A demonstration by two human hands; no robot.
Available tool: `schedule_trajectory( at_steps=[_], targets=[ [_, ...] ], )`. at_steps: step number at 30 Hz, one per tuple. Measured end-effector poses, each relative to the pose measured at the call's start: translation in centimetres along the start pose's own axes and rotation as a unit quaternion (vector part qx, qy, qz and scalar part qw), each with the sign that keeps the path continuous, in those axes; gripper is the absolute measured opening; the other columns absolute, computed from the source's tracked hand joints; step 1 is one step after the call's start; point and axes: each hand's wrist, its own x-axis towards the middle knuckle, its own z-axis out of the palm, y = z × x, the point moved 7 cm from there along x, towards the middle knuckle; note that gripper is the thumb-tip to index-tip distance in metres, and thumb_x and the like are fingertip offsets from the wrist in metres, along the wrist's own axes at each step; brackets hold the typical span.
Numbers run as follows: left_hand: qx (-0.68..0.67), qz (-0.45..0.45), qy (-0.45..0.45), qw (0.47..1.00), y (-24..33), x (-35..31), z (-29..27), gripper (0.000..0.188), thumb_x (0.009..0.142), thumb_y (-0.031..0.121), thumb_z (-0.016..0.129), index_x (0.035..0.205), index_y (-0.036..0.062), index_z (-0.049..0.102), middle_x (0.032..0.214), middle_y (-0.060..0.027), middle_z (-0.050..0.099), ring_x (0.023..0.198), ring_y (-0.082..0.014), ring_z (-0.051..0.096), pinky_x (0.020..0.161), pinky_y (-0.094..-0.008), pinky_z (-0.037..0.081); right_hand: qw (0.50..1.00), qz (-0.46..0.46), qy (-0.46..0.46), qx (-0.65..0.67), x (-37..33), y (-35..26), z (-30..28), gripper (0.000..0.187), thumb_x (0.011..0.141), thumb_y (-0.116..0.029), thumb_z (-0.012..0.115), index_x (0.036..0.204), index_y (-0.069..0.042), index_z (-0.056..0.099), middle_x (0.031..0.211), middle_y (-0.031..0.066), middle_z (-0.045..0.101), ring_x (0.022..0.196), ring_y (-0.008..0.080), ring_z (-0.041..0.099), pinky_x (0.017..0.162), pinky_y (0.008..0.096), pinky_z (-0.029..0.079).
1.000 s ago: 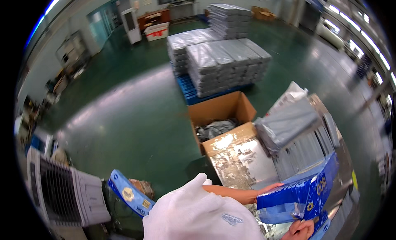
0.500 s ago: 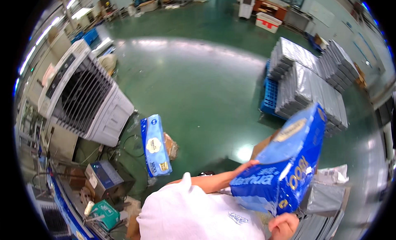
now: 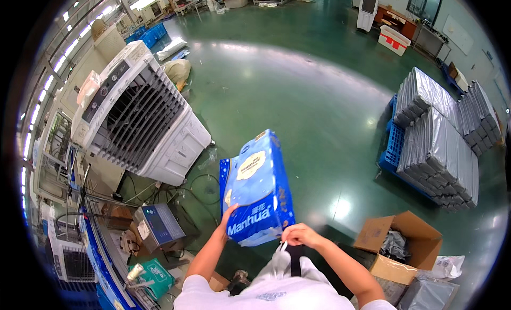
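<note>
- We hold a blue plastic-wrapped package (image 3: 261, 187) out in front of our body, above the green floor (image 3: 319, 113), with its printed near end toward us
- Our left hand (image 3: 228, 220) is clamped on the near left edge of the package, its thumb against the wrap and its other fingers mostly hidden from us
- Our right hand (image 3: 301, 235) is clamped on the near right corner, its fingers curled in together at the lower edge
- Our two hands stand apart, one on each side of the package's near end
- Just past the package's left side we see part of a second blue package (image 3: 224, 174), overlapped by the one we hold
- To our left stands a pale air cooler (image 3: 143, 118) with a dark slatted grille, and nearer us sit a metal box with a blue panel (image 3: 162, 225) and a green bag (image 3: 154, 278)
- To our right an open cardboard box (image 3: 375, 233) has crumpled grey material (image 3: 395, 245) inside, with a grey wrapped bundle (image 3: 426, 294) and a white bag (image 3: 447, 267) near it
- Farther right, we see grey wrapped packs (image 3: 442, 150) stacked on a blue pallet (image 3: 393, 145)
</note>
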Motion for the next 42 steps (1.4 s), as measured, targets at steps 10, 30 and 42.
schedule_trajectory(
  at_steps=[10, 30, 42],
  targets=[
    [0.035, 0.027, 0.168, 0.985, 4.0, 2.9, -26.6, 0.057, 0.075, 0.025, 0.059, 0.125, 0.0046, 0.039, 0.115, -0.0188, 0.052, 0.099, -0.0313, 0.054, 0.084, -0.0438, 0.046, 0.984, 0.123, -0.12, -0.041, 20.2, 24.9, -3.7, 0.025, 0.075, 0.0, 0.042, 0.093, -0.004, 0.059, 0.069, 0.0065, 0.06, 0.054, 0.0104, 0.05, 0.049, 0.0229, 0.04],
    [0.739, 0.089, 0.267, 0.612, -9.7, 13.7, -24.3, 0.038, 0.071, 0.004, 0.051, 0.108, -0.0029, 0.049, 0.103, -0.0194, 0.055, 0.096, -0.0322, 0.053, 0.086, -0.0366, 0.041, 0.883, 0.041, 0.467, 0.026, -12.6, 31.9, -14.5, 0.019, 0.083, -0.019, 0.052, 0.09, -0.003, 0.061, 0.069, 0.0059, 0.06, 0.055, 0.0132, 0.053, 0.049, 0.0284, 0.043],
    [0.685, -0.308, -0.341, 0.566, -48.9, 21.4, 5.3, 0.026, 0.082, 0.002, 0.043, 0.105, -0.0045, 0.051, 0.089, -0.0166, 0.062, 0.08, -0.0237, 0.061, 0.074, -0.0349, 0.05, 0.219, -0.059, 0.969, 0.095, -55.5, 46.5, 9.3, 0.018, 0.082, -0.016, 0.048, 0.097, -0.013, 0.057, 0.088, 0.0103, 0.061, 0.08, 0.0275, 0.058, 0.068, 0.0381, 0.045]
  ],
)
